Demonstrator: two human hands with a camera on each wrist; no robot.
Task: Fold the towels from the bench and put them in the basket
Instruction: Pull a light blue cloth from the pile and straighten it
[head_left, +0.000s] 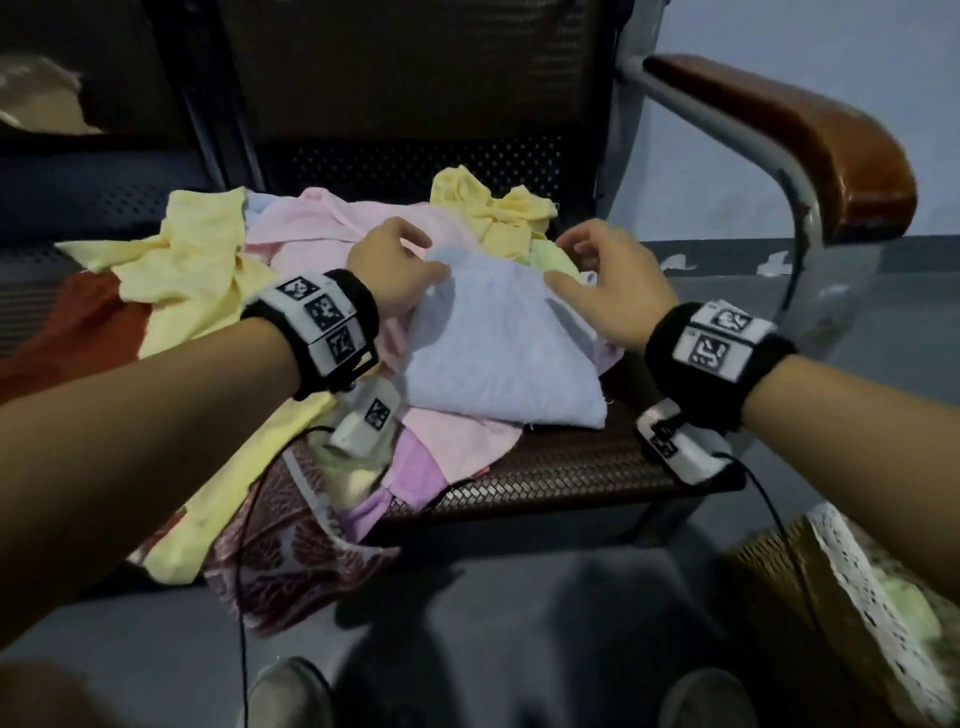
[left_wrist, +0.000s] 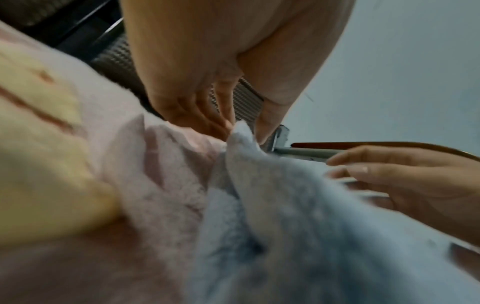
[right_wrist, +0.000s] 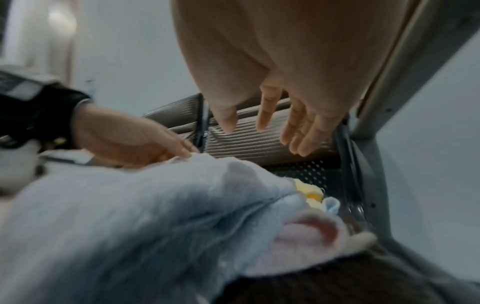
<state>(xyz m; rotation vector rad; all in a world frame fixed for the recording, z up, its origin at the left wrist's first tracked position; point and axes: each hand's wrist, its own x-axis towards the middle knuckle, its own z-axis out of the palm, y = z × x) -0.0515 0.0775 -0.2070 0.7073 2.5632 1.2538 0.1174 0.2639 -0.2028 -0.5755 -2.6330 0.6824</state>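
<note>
Beside both shoes (head_left: 291, 693), wicker basket (head_left: 779, 566) holds pale-green towel (head_left: 906, 605).

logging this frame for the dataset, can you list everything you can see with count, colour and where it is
light blue towel: one, pale blue, on top of the pile at the bench's front
pink towels: at least two, pale pink, under and behind the blue one
yellow towels: at least two, pale yellow, one at the pile's left, one bunched at the back
purple towel: one, lilac, hanging off the seat's front edge
patterned cloth: one, maroon and white, draped toward the floor
bench: one, dark perforated seat
armrest: one, brown, on the right
basket: one, brown wicker with white lace trim, floor at lower right
left hand: fingers pinch the blue towel's far corner
right hand: open, over the towel's right edge
</note>
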